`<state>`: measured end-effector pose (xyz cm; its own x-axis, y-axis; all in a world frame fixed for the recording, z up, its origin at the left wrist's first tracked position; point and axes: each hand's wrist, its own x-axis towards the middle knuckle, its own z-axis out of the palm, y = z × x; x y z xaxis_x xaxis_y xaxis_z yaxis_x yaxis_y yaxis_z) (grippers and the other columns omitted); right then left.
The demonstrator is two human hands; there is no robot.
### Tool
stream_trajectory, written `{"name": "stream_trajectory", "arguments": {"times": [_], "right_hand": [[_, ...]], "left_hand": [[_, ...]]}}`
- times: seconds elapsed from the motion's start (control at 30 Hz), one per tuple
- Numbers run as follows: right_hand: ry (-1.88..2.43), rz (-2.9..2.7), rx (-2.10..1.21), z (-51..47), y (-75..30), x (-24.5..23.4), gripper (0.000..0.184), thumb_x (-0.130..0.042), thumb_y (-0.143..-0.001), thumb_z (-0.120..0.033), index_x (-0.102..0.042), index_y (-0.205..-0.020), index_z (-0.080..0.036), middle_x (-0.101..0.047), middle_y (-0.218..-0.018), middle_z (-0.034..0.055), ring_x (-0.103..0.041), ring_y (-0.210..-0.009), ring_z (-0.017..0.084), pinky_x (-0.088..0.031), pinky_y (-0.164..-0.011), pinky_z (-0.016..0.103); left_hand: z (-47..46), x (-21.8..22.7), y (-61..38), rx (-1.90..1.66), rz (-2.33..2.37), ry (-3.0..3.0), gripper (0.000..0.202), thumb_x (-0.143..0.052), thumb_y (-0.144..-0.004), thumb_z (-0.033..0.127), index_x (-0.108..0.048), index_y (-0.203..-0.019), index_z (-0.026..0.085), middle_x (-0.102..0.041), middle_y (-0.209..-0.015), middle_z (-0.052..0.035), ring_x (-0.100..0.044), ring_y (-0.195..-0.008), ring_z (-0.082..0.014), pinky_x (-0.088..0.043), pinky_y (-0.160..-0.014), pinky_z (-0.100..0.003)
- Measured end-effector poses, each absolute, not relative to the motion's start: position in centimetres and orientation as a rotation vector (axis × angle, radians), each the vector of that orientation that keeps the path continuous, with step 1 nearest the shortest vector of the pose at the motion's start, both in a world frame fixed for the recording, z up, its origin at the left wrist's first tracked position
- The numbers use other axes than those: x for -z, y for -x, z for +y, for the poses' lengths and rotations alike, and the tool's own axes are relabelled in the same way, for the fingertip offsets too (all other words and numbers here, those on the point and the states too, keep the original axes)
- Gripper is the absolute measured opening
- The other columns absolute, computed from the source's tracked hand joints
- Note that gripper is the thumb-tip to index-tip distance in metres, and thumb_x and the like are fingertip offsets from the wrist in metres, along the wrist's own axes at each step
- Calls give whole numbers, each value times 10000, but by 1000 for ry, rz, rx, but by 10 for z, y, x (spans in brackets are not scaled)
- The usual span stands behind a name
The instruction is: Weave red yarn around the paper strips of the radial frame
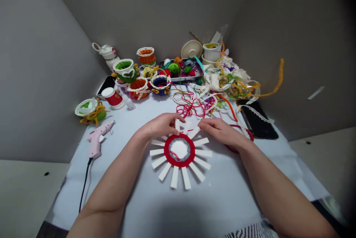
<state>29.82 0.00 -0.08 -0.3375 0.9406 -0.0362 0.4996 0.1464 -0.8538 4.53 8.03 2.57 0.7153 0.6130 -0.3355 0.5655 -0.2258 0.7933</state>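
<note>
A flattened paper cup [179,152] lies on the white table [155,208], its wall cut into several white strips fanned out like spokes. Red yarn is woven in a ring round its white centre, with a grey band inside. My left hand [162,125] rests at the top of the fan, fingers pinched on an upright strip. My right hand [221,130] is closed at the upper right strips, pinching something I cannot make out, with red yarn [191,110] lying just beyond it.
A pink glue gun [97,139] with a black cord lies at the left. Yarn-wrapped cups [139,78], a red cup [112,97], a metal tray of yarn balls [180,69] and tangled ribbons [233,78] crowd the back. A black phone [257,121] lies at the right.
</note>
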Motion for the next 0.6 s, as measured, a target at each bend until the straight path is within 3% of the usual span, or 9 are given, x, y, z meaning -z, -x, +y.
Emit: {"name": "stream_trajectory", "arguments": {"times": [0.37,0.6], "right_hand": [[1218,-1787,-809,-8,-287,0,260,-636,-922,-370,-636,-721,-204,-622,-687,3,-538,-655,152,-414,-641,289],[1235,-1769,-799,-8,-285,-2,321,-634,-922,-454,-637,-715,-209,-622,-686,24,-531,-654,168,-419,-645,311]], "left_hand": [[80,-16,-48,-7,902,-1933,502,-720,-714,222,-681,-1210,161,-522,-645,64,-494,-595,-130,-372,-573,-244],[80,-18,-48,-8,880,-1890,468,-727,-705,242,-691,-1166,170,-526,-639,64,-509,-602,-133,-377,-574,-242]]}}
